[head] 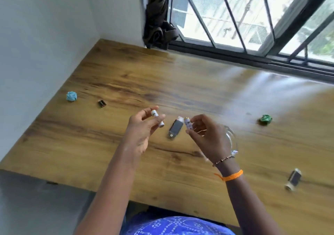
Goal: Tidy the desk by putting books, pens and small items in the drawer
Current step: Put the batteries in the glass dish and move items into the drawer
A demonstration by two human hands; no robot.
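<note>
Holding small white tubes [158, 120] in both hands [142, 126].

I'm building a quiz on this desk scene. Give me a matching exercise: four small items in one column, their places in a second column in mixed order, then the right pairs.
Things:
1. blue paper ball
2. green paper ball
3. dark thread spool
4. grey bottle

Places:
A. lying on the desk between the left hand and the right hand
B. near the desk's left edge, by the wall
C. on the right part of the desk, far from the person
D. on the right part of the desk, near its front edge

Pairs: 1-B, 2-C, 3-D, 4-A
</note>
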